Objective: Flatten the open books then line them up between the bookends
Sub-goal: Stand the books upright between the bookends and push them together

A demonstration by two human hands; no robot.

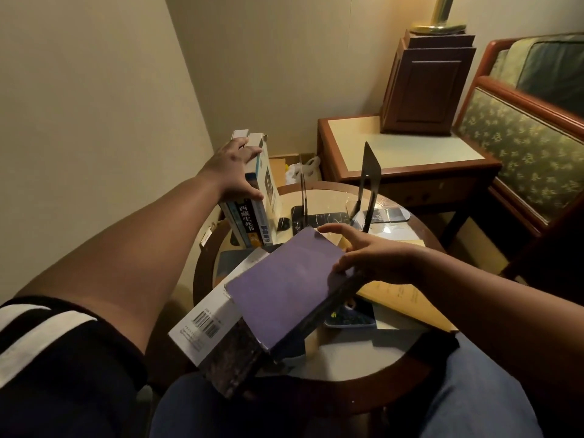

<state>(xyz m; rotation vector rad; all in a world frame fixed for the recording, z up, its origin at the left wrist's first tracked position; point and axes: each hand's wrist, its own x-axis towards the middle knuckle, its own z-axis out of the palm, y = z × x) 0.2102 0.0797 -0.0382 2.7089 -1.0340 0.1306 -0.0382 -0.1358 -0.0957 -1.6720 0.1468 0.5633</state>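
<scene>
Two upright books [252, 197] stand at the far left edge of the round worktop [347, 361], spines toward the camera, left of the bookends. The left hand [232, 167] is clasped over them from the left, its fingers [249, 151] curled across their top edges and the thumb pressed on the nearer spine. The bookends consist of a clear panel [304, 184] and a dark metal upright [369, 181], both standing apart on marbled base plates near the worktop's far edge, the space between them unoccupied. Nearer than the bookends, a purple-covered book [284, 286] lies tilted across a white-backed book [208, 320] carrying a barcode; both overhang the near left rim of the worktop. The right hand [376, 257] rests on the purple cover's right edge, fingers spread and loosely open, thumb on the cover; whether it grips the volume or merely touches it cannot be determined from this angle. To the right of the purple book, below the bookends, a yellow book [407, 305] lies flat, with a dark-covered item [350, 317] partly beneath it.
</scene>
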